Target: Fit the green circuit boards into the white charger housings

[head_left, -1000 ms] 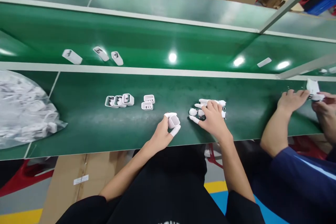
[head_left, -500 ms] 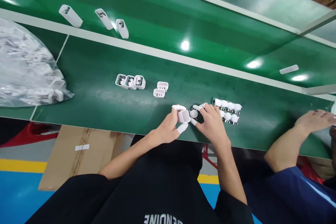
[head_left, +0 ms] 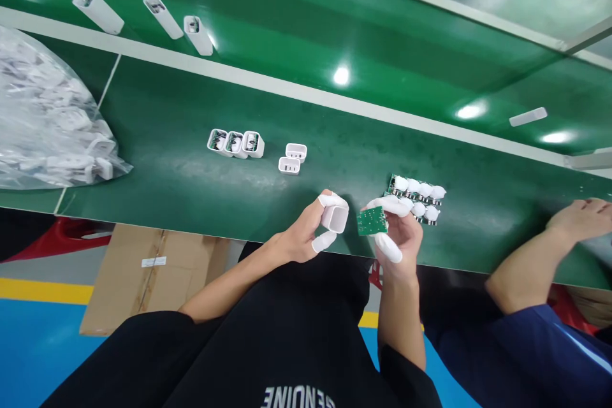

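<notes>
My left hand, with white finger cots on thumb and finger, grips a white plastic charger housing, its open end towards me. Just to the right, my right hand pinches a green circuit board between white-covered fingers, the soldered flat side facing up. A small gap lies between board and housing. Beyond the right hand stand two rows of circuit boards with white blobs on top. Two short white housings with slots inside sit farther back, left of centre.
Three white housings holding boards stand together at left. Several more lie on the green surface behind the pale strip. A clear bag of white parts fills the far left. A co-worker's arm rests at right.
My right hand has lifted the circuit board off the table and turned it, so its flat green side now shows. The left hand still holds the housing in nearly the same spot.
</notes>
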Demonstrator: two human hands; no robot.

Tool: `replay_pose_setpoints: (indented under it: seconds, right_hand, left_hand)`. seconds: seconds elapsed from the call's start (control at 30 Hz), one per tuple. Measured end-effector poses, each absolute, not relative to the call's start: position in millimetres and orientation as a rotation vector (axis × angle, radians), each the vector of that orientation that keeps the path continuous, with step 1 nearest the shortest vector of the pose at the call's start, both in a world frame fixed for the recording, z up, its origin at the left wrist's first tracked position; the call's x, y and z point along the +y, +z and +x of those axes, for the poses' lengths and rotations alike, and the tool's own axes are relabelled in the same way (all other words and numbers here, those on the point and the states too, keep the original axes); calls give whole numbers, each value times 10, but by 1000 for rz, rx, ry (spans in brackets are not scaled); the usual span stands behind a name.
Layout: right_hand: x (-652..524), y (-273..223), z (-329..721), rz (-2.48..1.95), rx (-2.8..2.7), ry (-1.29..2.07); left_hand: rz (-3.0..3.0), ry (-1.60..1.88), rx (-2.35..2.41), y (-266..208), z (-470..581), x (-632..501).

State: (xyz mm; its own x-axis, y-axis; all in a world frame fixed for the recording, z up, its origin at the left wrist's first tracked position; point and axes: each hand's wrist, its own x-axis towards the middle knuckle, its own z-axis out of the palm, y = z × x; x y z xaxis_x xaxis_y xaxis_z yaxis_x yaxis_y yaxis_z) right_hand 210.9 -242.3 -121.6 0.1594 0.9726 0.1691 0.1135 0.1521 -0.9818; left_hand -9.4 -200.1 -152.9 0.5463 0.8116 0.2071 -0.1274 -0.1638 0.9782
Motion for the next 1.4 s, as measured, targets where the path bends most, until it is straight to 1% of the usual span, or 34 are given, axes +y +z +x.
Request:
replay_pose_setpoints:
  seconds: [0.1, 0.23, 0.43, 0.63, 0.83, 1.27, 1.4]
  right_hand:
    - [-2512, -1176, 1962, -1184, -1233, 865]
    - [-2555, -1130, 1862, -1082, -1281, 905]
    - [-2595, -1197, 1827, -1003, -1322, 952]
    - [-2584, -1209, 1805, -1040, -1390, 898]
    - [-2542, -1196, 1782, -961, -1399, 894]
    - [-2586, -1263, 1800, -1029, -1415, 922]
    - [-2594, -1288, 1817, -1103, -1480, 857]
  left_hand:
    - [1545, 924, 609, -1532, -93, -1995]
    - [1558, 941, 600, -1548, -95, -2003]
    - [1583, 924, 606, -1569, -91, -2020]
    - [1606, 1024, 540, -1607, -66, -2005]
    - [1618, 1171, 445, -1664, -18, -1986]
    - [1629, 1131, 453, -1644, -21, -1980]
    - [1643, 1130, 465, -1649, -15, -1975]
